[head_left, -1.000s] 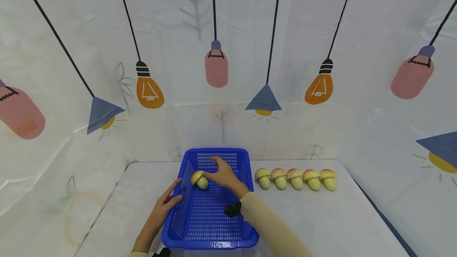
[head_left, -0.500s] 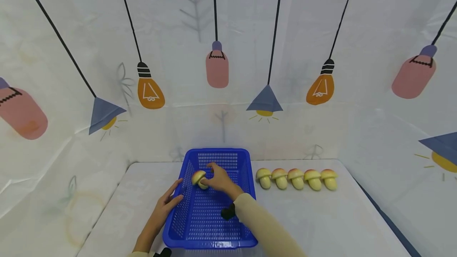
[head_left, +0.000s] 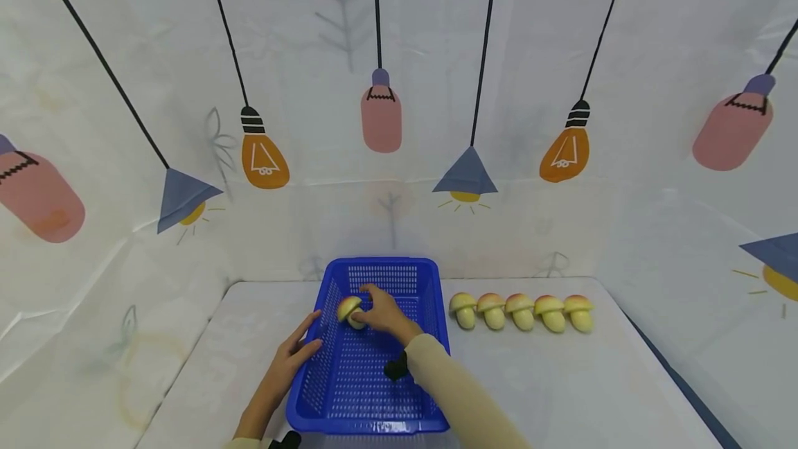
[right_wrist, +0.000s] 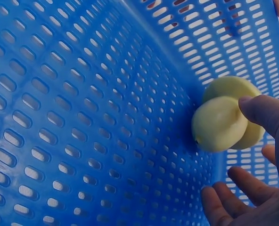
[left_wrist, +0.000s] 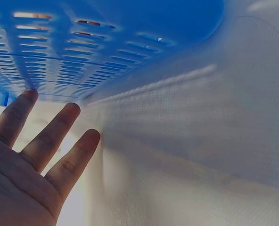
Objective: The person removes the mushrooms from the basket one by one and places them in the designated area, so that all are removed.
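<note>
In the head view a blue plastic basket (head_left: 368, 427) with slotted walls stands on the table. Inside it, near the far left, sits a toy mushroom (head_left: 350, 310) with a yellow-red cap and pale stem. My right hand (head_left: 384, 314) reaches into the basket beside it. The right wrist view has the thumb (right_wrist: 262, 110) touching the mushroom (right_wrist: 219, 125) at its stem, while the other fingers spread apart from it. My left hand (head_left: 289, 359) rests against the basket's left side, its straight fingers (left_wrist: 54, 134) along the slotted wall in the left wrist view.
To the right of the basket, a row of several similar toy mushrooms (head_left: 521, 310) lies on the white table (head_left: 561, 386). A white hanging with printed lamps (head_left: 382, 116) closes off the back and sides.
My right hand has drawn slightly left and down within the basket, its thumb now lower on the mushroom's stem. The left hand and the row of mushrooms keep their places.
</note>
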Motion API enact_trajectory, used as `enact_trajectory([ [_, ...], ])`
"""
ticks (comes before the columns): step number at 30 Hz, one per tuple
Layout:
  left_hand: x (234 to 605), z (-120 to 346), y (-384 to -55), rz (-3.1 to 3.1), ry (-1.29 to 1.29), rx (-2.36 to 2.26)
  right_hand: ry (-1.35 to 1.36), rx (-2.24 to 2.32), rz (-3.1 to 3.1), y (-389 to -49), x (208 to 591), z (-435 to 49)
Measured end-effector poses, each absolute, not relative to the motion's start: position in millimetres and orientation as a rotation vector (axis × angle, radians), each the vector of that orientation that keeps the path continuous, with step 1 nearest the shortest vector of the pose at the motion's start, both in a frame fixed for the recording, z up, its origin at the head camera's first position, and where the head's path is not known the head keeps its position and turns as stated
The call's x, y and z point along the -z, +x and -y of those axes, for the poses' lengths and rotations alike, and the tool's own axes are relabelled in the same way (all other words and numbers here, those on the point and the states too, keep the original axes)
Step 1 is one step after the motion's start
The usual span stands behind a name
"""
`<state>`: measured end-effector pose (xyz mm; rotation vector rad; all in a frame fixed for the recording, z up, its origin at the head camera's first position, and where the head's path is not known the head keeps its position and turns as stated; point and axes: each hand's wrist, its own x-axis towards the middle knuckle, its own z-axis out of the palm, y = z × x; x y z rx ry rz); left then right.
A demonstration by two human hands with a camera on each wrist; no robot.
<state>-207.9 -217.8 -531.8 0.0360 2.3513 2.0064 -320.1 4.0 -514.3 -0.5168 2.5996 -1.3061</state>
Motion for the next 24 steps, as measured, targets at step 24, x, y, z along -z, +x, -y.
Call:
enact_trajectory([
  [24, 534.4, 216.6, -209.2, -2.381, 0.041, -1.997, -0.589, 1.260, -2.602, -320.5, 517.2, 6.0],
])
